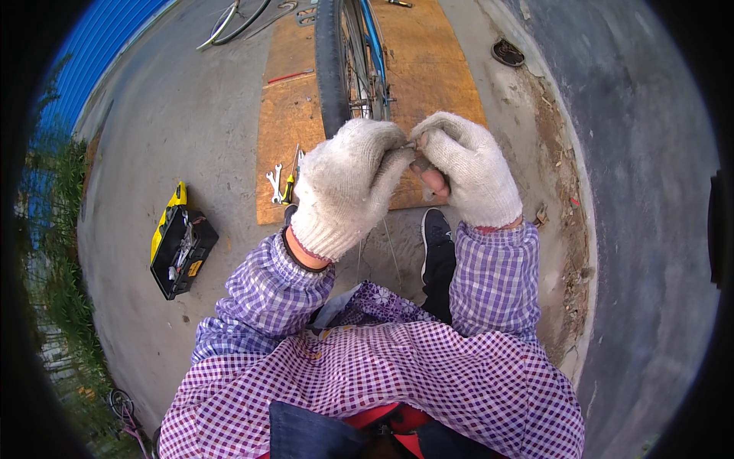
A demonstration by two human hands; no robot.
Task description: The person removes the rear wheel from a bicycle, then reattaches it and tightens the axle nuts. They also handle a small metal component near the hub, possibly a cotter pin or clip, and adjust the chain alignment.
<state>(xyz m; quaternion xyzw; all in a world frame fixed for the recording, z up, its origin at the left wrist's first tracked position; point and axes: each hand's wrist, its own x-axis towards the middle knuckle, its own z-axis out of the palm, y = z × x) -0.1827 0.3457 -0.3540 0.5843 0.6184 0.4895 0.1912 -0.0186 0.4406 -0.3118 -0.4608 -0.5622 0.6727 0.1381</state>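
Both my hands wear off-white knit gloves and come together in front of the bicycle. My left hand [345, 180] is closed in a pinch, its fingertips meeting those of my right hand [475, 167]. Bare fingers show at the right glove's tips, curled in a pinch as well. Something small and dark sits between the fingertips, too small to name. Thin wire-like strands hang below the hands; whether they join it I cannot tell. Just beyond my hands stands a bicycle wheel [330, 73] with a black tire, beside a blue frame tube [374, 38].
The bicycle is over a wooden board [432, 69]. Wrenches [275, 183], a yellow-black screwdriver [290, 186] and a red rod [290, 77] lie at its left. A black-yellow toolbox [182, 252] sits open on the concrete. A dark round object [508, 53] lies right.
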